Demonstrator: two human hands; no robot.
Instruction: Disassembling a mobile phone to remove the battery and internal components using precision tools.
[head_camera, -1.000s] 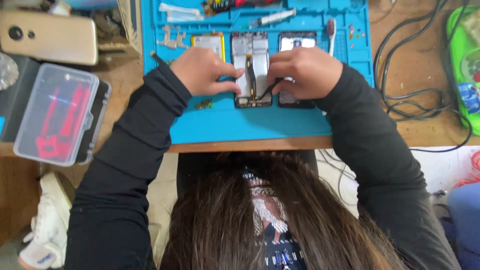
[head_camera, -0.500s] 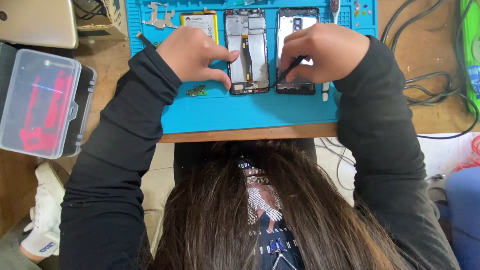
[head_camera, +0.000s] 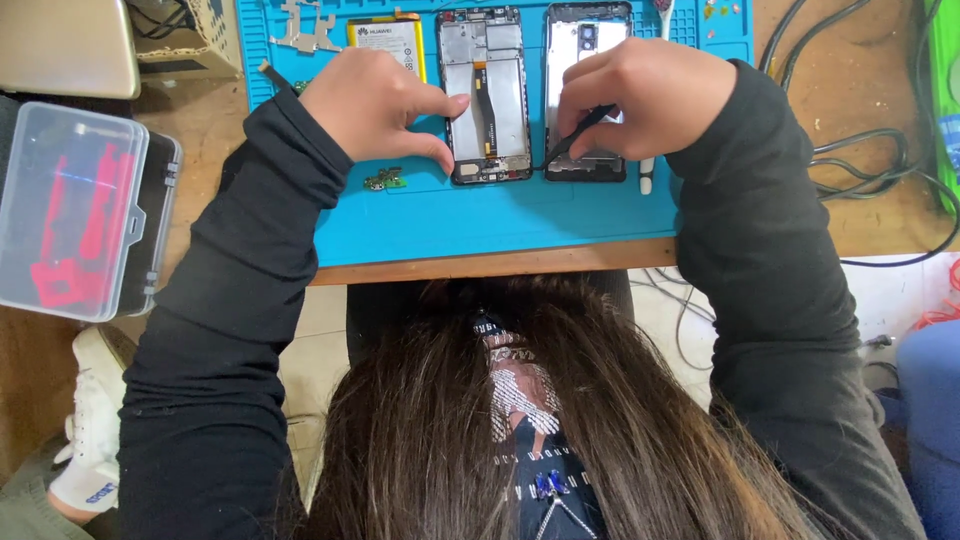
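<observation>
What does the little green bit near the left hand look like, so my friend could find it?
Start at the blue work mat on the wooden table. Just below the left hand, left of the opened phone frame, lies a tiny green circuit board. It is the only loose green piece there, far smaller than the phone parts.

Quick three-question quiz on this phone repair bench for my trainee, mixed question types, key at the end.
1. True or false: the right hand holds a black tool.
2. What does the left hand touch? A) the clear box B) the open phone frame C) the battery
3. Fill in: the small green board lies on the ____ mat.

Key: 1 true; 2 B; 3 blue.
</observation>
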